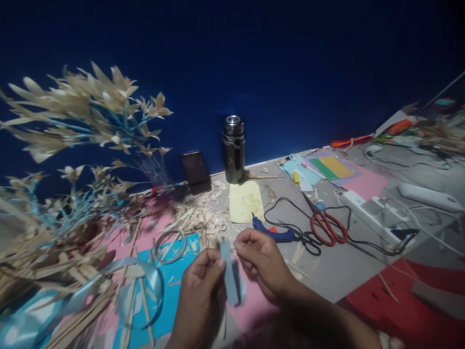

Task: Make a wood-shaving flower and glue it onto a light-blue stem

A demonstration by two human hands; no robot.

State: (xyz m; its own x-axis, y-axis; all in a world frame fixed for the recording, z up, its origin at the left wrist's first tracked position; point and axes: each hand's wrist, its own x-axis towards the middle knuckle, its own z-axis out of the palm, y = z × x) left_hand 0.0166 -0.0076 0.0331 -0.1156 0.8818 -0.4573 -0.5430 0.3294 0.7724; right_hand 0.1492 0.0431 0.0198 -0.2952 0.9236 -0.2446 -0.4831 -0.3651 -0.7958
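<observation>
My left hand [201, 288] pinches a short piece of light blue ribbon [228, 278] between thumb and fingers, and the piece hangs down in a narrow fold. Close by on the other side, my right hand [263, 264] has its thumb and fingertips pressed together beside the ribbon's upper end. What lies between those fingertips is too small to make out. Just beyond the right hand rests a blue glue gun [274, 234], its nozzle toward a yellow paper [247, 203] with spots on it. A longer light blue ribbon [150, 286] curls loosely to the left.
Pale dried-leaf flowers on blue stems [109, 111] rise at the left. A phone [196, 172] and steel flask [234, 157] stand against the dark blue wall. Red-handled scissors [329, 228], a white power strip [374, 218] and cables lie right. Leaf scraps [203, 220] cover the middle.
</observation>
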